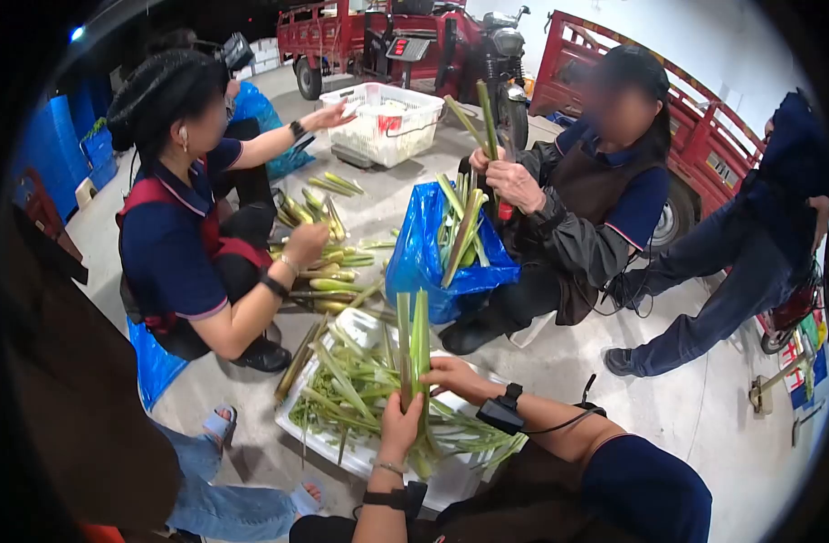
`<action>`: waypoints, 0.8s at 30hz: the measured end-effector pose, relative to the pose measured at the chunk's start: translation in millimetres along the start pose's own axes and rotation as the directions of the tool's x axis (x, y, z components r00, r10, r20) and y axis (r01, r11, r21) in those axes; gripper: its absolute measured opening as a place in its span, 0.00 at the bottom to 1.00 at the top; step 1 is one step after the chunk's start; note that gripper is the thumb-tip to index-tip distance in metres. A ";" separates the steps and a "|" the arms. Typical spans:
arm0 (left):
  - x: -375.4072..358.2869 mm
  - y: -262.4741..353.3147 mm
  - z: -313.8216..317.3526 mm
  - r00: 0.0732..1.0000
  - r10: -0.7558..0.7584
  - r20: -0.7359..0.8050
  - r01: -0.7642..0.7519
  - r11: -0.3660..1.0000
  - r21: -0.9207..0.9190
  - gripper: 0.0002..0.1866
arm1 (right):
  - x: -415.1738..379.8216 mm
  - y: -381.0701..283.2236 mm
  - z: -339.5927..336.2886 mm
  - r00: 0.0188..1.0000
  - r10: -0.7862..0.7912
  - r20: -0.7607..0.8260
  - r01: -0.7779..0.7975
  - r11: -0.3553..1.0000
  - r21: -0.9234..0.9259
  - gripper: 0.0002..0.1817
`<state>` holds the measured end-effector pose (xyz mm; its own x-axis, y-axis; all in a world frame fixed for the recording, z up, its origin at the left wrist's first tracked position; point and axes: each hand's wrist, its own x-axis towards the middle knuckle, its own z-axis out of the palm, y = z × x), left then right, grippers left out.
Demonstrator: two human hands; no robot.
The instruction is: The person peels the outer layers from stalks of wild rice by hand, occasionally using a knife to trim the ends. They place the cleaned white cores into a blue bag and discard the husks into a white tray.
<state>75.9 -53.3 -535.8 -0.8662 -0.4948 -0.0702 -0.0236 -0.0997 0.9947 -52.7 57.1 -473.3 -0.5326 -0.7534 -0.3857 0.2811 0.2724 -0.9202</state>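
My left hand (401, 421) is wrapped round the lower part of a green stalk (420, 339), which stands upright with a darker strip beside it. On the stalk's right side, my right hand (455, 378) pinches at its leaves with closed fingers. Both hands are above a white foam box (292, 418) heaped with loose green leaves and peelings (342, 398). Several peeled and unpeeled stalks (331, 284) lie on the floor beyond the box.
A co-worker (184, 217) crouches at the left, another (605, 163) sits at the right holding stalks over a blue bag (414, 262). Behind them are a white basket (387, 127) and red three-wheelers (704, 136). Someone stands at the far right (749, 235).
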 end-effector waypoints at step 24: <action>-7.8 41.8 4.9 0.936 0.218 -0.278 -0.149 0.957 0.249 0.20 | 13.9 -5.5 12.7 0.979 -0.189 0.079 0.172 0.968 0.181 0.17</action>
<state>79.2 -49.4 -493.3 -0.6769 -0.7244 0.1307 -0.0177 0.1935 0.9809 -51.5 37.5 -472.8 -0.5110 -0.8364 -0.1983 0.3245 0.0259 -0.9455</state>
